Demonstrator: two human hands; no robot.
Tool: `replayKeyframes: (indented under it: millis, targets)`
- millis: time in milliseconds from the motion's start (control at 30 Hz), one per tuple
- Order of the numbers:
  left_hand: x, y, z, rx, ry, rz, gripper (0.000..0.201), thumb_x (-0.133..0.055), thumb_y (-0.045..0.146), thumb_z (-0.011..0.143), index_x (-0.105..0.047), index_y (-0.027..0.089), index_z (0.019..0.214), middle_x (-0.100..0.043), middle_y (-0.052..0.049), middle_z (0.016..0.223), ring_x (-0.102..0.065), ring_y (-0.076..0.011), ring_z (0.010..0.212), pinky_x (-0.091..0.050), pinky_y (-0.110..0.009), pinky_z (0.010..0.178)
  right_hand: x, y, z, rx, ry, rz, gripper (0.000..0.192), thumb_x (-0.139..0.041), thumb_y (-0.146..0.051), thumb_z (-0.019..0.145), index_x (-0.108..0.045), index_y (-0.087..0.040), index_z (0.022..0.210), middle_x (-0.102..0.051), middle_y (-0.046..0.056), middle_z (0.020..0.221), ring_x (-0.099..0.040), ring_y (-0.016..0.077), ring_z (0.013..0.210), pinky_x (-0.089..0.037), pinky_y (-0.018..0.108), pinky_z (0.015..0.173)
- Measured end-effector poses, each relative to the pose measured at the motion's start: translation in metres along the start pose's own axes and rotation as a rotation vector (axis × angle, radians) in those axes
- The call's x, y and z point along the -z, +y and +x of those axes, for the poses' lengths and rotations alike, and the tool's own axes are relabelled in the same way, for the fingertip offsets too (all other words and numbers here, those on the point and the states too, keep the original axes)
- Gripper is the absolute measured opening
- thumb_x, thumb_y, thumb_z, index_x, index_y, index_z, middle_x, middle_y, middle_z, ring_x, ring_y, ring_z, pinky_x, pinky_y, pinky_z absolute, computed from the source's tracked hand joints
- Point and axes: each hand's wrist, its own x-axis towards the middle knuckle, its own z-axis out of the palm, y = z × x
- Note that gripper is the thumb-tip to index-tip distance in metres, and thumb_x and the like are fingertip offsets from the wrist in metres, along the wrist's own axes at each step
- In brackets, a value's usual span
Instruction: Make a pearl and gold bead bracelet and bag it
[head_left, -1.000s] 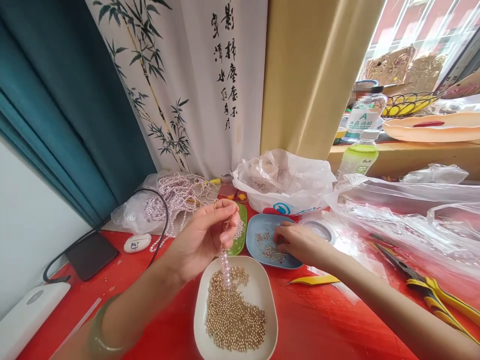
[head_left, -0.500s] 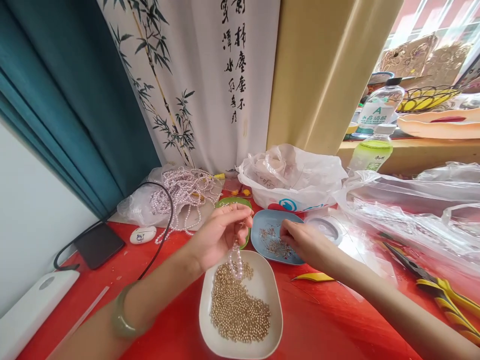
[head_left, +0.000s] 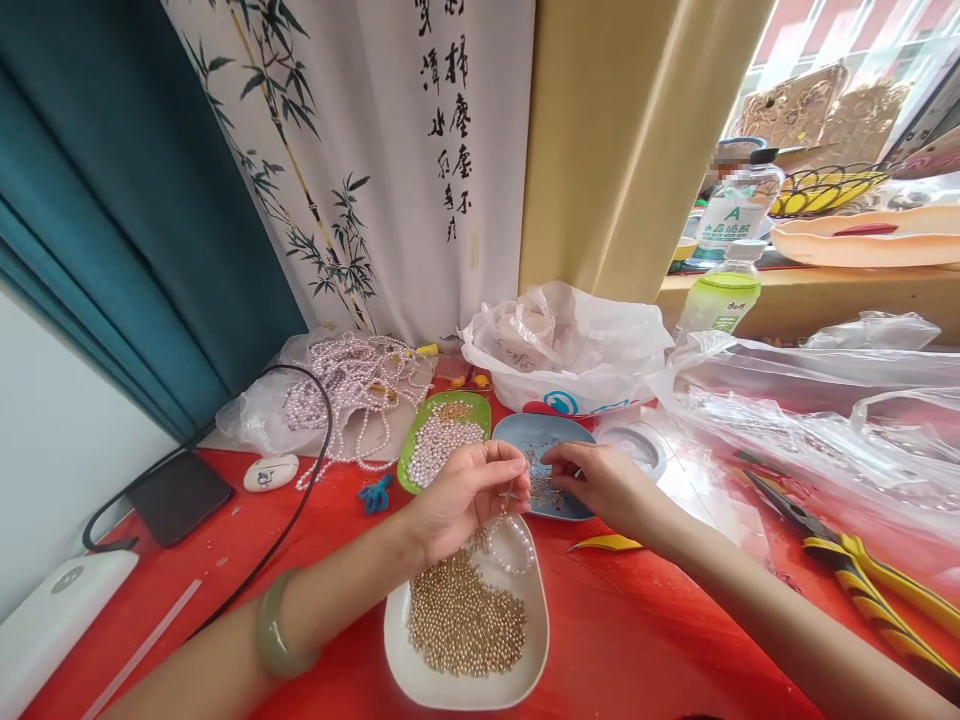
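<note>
the left hand (head_left: pixel 461 490) is up over the far edge of the white dish (head_left: pixel 409 672), thumb and fingers pinched together on a short loop of pearls (head_left: pixel 512 552) that hangs down just above the gold beads (head_left: pixel 461 620) in that dish. the right hand (head_left: pixel 600 478) sits right beside it, fingertips closed over the blue plate (head_left: pixel 525 432) on something tiny and metal, too small to name from here. the 2 hands nearly touch over the gap between the plate and the dish.

what looks like the step: feeding a small fitting onto the free end of the strand. to do it well, my read is the left pinch wants to stay close to the very end of the thread, so the end stands stiff and doesn't flop. the right hand should bring the piece in along the thread's line, not across it. keeping both hands low over the dishes is smart; a dropped piece lands in a dish and not on the red desk (head_left: pixel 660 640).

the risk: the hanging loop brushing the gold beads and dragging a few out, or the pinch slipping and pearls running off.

around them: a green plate (head_left: pixel 409 462) of loose pearls behind the left hand, a heap of pearl strands (head_left: pixel 360 385) on a bag further back, yellow-handled pliers (head_left: pixel 862 570) well off to the right.
</note>
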Motion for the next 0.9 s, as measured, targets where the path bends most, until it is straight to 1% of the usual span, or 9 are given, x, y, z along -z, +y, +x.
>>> replayKeyframes:
  millis: [67,167,233,333,433,533,600,767,900]
  targets:
    - [0.003,0.001,0.002,-0.033,0.014,0.230,0.010,-0.060,0.022,0.073,-0.054,0.014,0.074,-0.056,0.000,0.068,-0.053,-0.0074,0.061,-0.044,-0.020,0.061,-0.001,0.000,0.000,-0.001,0.010,0.004,0.024,-0.046,-0.005,0.072,-0.062,-0.016,0.088,-0.066,0.005,0.074,-0.059,0.0168,0.065,-0.043,0.025,0.056]
    - [0.007,0.005,0.005,-0.168,0.053,0.726,0.007,-0.058,0.022,0.072,-0.058,0.015,0.071,-0.060,-0.002,0.072,-0.056,-0.0114,0.069,-0.044,-0.023,0.067,-0.001,0.002,0.001,0.012,0.029,0.007,0.022,-0.046,-0.009,0.075,-0.063,-0.017,0.085,-0.065,0.006,0.080,-0.059,0.0182,0.070,-0.043,0.027,0.060]
    - [0.011,0.009,0.007,-0.236,0.064,0.927,0.006,-0.060,0.021,0.070,-0.062,0.015,0.070,-0.063,-0.003,0.074,-0.057,-0.0139,0.074,-0.043,-0.025,0.070,0.000,0.003,0.001,0.024,0.032,0.015,0.020,-0.046,-0.011,0.076,-0.064,-0.018,0.080,-0.064,0.006,0.080,-0.059,0.0179,0.071,-0.043,0.027,0.062]
    - [0.023,0.019,0.012,-0.270,0.110,1.038,0.010,-0.058,0.022,0.071,-0.066,0.017,0.075,-0.066,-0.003,0.081,-0.058,-0.0160,0.080,-0.043,-0.026,0.074,0.002,0.003,0.002,0.019,0.039,0.037,0.018,-0.046,-0.013,0.076,-0.063,-0.020,0.075,-0.064,0.004,0.076,-0.058,0.0167,0.067,-0.042,0.026,0.059]
    - [0.043,0.031,0.016,-0.299,0.233,1.170,0.017,-0.052,0.022,0.074,-0.066,0.018,0.084,-0.067,-0.004,0.089,-0.058,-0.0177,0.084,-0.041,-0.030,0.076,0.004,0.003,0.002,-0.025,0.063,0.069,0.017,-0.045,-0.014,0.076,-0.061,-0.020,0.072,-0.064,0.003,0.072,-0.058,0.0168,0.064,-0.041,0.026,0.057]
    - [0.063,0.040,0.020,-0.274,0.305,1.294,0.015,-0.054,0.020,0.071,-0.067,0.019,0.079,-0.068,-0.004,0.084,-0.059,-0.0193,0.078,-0.041,-0.033,0.074,0.007,0.002,0.001,-0.086,0.096,0.112,0.014,-0.045,-0.018,0.076,-0.058,-0.021,0.074,-0.064,0.002,0.068,-0.057,0.0164,0.060,-0.041,0.025,0.054]
    - [0.072,0.041,0.023,-0.255,0.314,1.358,0.014,-0.056,0.019,0.069,-0.068,0.020,0.077,-0.068,-0.003,0.082,-0.059,-0.0197,0.076,-0.041,-0.033,0.074,0.007,0.001,0.001,-0.117,0.112,0.147,0.010,-0.046,-0.020,0.076,-0.056,-0.021,0.075,-0.063,0.001,0.067,-0.057,0.0155,0.059,-0.041,0.025,0.053]
    - [0.076,0.029,0.029,-0.239,0.317,1.432,0.012,-0.060,0.019,0.065,-0.068,0.022,0.073,-0.068,-0.002,0.083,-0.056,-0.0225,0.086,-0.038,-0.035,0.080,0.007,-0.004,0.002,-0.134,0.117,0.223,0.006,-0.047,-0.021,0.073,-0.050,-0.022,0.068,-0.059,-0.002,0.061,-0.055,0.0142,0.056,-0.040,0.023,0.051]
    - [0.077,0.022,0.031,-0.246,0.309,1.378,0.008,-0.062,0.019,0.063,-0.068,0.023,0.067,-0.067,-0.002,0.079,-0.054,-0.0231,0.087,-0.037,-0.035,0.081,0.008,-0.009,0.002,-0.129,0.111,0.284,0.007,-0.048,-0.020,0.072,-0.050,-0.022,0.065,-0.057,-0.002,0.059,-0.053,0.0139,0.055,-0.038,0.023,0.049]
